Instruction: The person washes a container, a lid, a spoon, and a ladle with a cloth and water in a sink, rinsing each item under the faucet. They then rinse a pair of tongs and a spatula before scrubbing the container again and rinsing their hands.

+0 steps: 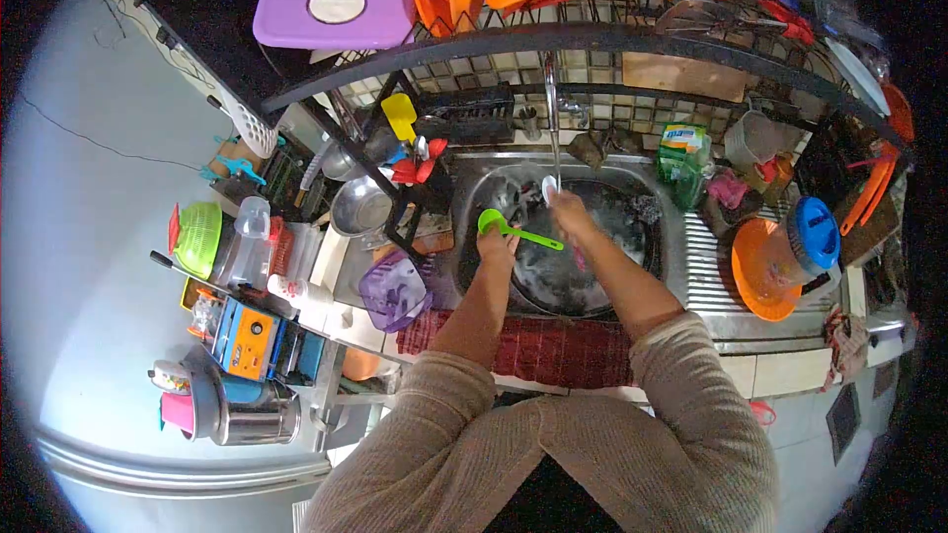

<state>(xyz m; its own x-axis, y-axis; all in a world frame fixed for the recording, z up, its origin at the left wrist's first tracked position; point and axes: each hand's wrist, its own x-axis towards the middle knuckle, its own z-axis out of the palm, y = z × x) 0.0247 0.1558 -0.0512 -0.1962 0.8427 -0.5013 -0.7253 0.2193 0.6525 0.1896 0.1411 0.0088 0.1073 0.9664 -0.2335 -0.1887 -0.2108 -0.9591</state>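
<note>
Over the metal sink (673, 237), my left hand (496, 243) is closed on a bright green spoon (531, 236), whose handle points right. My right hand (570, 214) is closed near a small white item (549, 190) under the faucet (552, 99); a bit of pink shows below this hand. The white item looks like the bowl of another spoon, though its handle is hidden. Beneath both hands, a wide dark basin (632, 281) holds soapy water with foam. The two hands are apart.
A purple basket (394, 292) and a steel bowl (361, 206) stand left of the sink. To the right are a green soap pouch (681, 163), an orange plate (752, 266) and a blue-lidded jug (816, 235). A dish rack (592, 39) hangs above. A red cloth (563, 350) lies along the front edge.
</note>
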